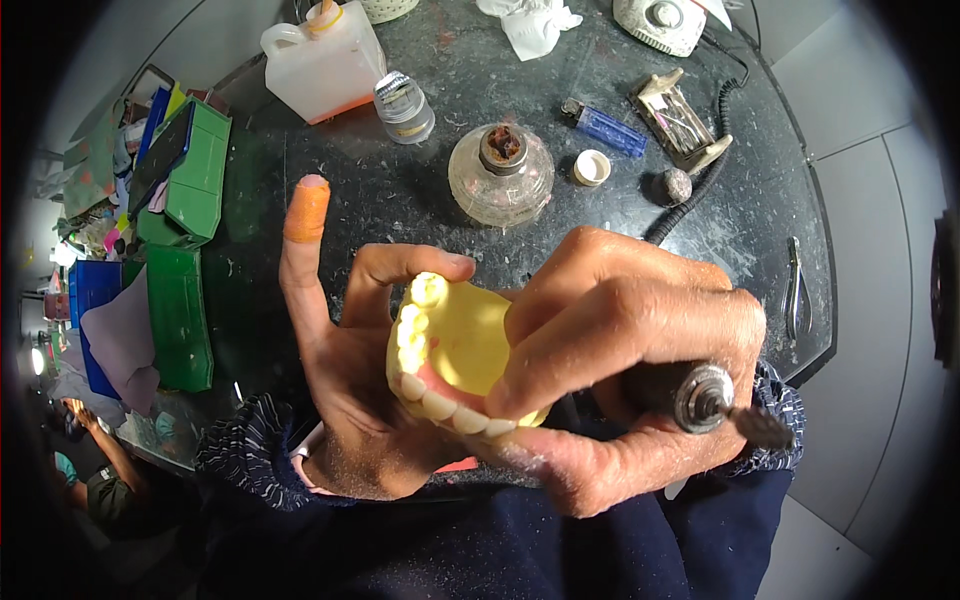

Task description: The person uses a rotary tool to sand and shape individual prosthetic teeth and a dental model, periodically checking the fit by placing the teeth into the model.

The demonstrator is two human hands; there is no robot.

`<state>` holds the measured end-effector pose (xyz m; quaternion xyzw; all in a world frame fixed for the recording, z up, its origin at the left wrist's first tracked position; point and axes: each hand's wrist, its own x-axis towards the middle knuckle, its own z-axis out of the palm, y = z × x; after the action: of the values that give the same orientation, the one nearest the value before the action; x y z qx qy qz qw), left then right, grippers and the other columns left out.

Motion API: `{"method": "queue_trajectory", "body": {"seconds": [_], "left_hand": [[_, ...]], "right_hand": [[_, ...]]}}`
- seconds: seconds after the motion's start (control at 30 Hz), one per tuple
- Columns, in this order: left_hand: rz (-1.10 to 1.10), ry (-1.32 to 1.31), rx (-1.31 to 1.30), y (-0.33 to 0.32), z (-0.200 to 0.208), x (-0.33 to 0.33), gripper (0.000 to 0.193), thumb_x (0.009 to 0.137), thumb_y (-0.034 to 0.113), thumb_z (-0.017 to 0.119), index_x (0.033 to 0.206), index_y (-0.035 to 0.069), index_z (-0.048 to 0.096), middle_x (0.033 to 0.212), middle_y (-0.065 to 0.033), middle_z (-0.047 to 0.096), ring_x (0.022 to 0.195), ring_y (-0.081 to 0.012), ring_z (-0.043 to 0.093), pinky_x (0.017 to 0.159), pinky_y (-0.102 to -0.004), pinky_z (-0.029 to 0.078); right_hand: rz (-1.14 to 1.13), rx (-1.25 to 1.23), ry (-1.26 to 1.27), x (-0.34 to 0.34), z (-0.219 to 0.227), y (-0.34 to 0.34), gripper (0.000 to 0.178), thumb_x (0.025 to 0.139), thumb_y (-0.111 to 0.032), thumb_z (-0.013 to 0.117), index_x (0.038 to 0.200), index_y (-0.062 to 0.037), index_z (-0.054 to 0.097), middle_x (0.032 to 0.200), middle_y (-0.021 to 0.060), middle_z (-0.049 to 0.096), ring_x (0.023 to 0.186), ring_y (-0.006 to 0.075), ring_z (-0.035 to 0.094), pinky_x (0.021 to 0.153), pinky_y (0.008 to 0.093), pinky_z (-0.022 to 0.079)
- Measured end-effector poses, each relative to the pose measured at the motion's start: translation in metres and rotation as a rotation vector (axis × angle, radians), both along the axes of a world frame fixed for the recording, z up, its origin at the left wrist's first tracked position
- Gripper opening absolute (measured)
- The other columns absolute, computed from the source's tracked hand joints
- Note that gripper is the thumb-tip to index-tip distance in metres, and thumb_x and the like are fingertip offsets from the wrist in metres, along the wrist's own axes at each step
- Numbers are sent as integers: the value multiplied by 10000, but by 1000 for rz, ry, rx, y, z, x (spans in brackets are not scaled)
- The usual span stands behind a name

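My left hand (350, 400) grips a yellow dental cast (475, 340) from the left and below. Its thumb or a finger curls over the back edge, while another finger, wrapped in orange tape (306, 213), points up and away. Along the front of the cast sits a pink denture piece with white teeth (438, 404). My right hand (640, 340) pinches the front teeth between thumb and fingertip. Tucked in that same hand is a rotary handpiece (703, 398), its dark burr (765, 428) pointing right, apart from the cast. Most of the handpiece body is hidden by my hand.
Beyond my hands stands a glass spirit lamp (500, 185), near a white cap (592, 168) and blue lighter (608, 132). A jar (404, 110) and plastic jug (325, 65) stand far left. Pliers (795, 290) lie right. Green bins (180, 320) and another person's arm (108, 450) are left.
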<state>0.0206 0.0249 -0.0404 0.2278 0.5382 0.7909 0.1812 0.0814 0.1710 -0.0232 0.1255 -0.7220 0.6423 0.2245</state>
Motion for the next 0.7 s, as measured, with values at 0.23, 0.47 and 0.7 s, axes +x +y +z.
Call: {"method": "queue_trajectory", "body": {"seconds": [0.23,0.47,0.7], "left_hand": [[-97,27,-202,-13,-12,-14,1255,580,332,854,1433,61,-26,987,-87,505,854,-130,566,804,-292,481],[-236,-156,17,-13,-3,-11,1351,516,272,885,1407,85,-114,1120,-140,493,980,-171,564,884,-306,468],[-312,-146,33,-17,-15,-16,1354,516,246,886,1409,108,-122,1181,-174,465,1026,-204,555,912,-333,460]], "right_hand": [[3,42,-78,4,9,6,359,561,-169,825,816,17,656,762,143,627,605,146,588,499,208,425],[-7,59,-172,8,18,7,334,568,-140,826,823,6,668,774,146,635,612,132,592,494,199,421],[-13,20,-120,5,11,2,315,575,-98,830,831,2,676,771,141,638,593,108,591,471,172,394]]}}
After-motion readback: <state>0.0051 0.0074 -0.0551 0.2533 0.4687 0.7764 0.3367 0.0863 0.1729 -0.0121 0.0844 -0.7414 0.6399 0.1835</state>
